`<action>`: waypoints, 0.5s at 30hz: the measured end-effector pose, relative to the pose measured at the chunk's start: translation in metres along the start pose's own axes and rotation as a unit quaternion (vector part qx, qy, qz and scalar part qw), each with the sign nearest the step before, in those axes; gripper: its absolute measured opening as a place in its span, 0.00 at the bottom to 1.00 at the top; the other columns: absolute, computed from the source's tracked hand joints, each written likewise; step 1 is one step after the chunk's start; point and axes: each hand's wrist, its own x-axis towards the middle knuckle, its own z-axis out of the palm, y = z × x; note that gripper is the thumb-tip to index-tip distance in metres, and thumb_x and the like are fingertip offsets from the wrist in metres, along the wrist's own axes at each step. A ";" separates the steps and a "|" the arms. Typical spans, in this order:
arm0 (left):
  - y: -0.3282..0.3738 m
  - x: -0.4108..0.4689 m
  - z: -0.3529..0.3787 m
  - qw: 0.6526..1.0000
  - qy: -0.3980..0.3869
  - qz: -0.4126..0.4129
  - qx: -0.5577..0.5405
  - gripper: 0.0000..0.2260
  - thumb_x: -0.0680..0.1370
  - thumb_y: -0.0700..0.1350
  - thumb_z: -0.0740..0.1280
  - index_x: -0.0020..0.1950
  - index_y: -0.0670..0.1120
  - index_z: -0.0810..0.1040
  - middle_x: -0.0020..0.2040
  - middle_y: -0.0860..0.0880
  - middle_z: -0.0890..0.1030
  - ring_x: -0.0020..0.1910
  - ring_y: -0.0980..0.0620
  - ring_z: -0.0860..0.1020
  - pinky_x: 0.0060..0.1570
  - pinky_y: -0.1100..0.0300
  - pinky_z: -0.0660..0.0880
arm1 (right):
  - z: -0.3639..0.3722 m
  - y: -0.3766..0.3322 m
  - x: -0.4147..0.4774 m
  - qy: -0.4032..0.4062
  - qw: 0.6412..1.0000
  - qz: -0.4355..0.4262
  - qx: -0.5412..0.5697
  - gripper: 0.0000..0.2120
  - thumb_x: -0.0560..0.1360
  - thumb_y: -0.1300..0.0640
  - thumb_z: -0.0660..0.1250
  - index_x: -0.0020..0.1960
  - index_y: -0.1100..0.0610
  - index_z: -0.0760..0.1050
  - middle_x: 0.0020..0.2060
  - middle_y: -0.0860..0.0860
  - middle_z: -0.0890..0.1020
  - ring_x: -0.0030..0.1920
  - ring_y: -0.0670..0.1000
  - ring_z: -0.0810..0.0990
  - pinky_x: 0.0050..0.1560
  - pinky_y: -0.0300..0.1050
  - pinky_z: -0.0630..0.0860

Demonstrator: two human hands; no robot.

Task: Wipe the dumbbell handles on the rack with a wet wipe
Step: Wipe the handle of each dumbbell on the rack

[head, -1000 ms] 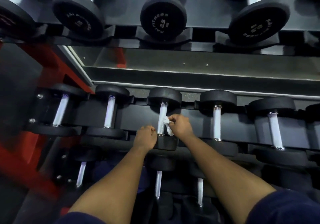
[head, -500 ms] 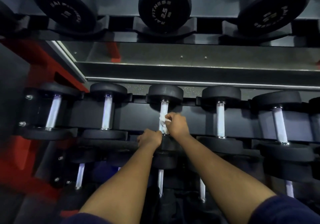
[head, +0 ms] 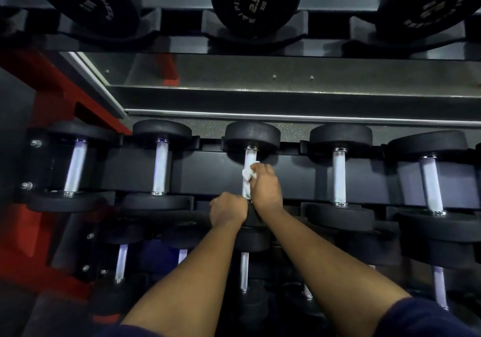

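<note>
On the middle shelf of the rack lies a row of black dumbbells with bright metal handles. My right hand (head: 265, 185) presses a crumpled white wet wipe (head: 248, 174) against the handle (head: 250, 158) of the centre dumbbell, about halfway along it. My left hand (head: 228, 208) is closed on the near black head (head: 253, 217) of the same dumbbell, just left of my right wrist. The lower part of that handle is hidden behind my hands.
Neighbouring handles stand left (head: 159, 171) and right (head: 339, 178) on the same shelf. Larger dumbbells, one marked 25 (head: 256, 0), sit on the top shelf. A grey shelf beam (head: 286, 102) runs between. A red frame (head: 28, 232) is at left. More dumbbells lie below.
My right hand with the wipe has slid a little up the handle, away from me. The view has shifted downward on the rack; my left hand stays on the near head.
</note>
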 end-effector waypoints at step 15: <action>-0.008 0.001 -0.006 0.998 0.039 0.039 0.027 0.20 0.79 0.50 0.57 0.57 0.37 0.79 0.57 0.36 0.79 0.57 0.37 0.77 0.53 0.52 0.73 | -0.009 -0.001 0.032 -0.249 0.799 -0.433 -0.335 0.08 0.74 0.60 0.65 0.50 0.61 0.81 0.47 0.54 0.82 0.55 0.55 0.75 0.50 0.46 0.71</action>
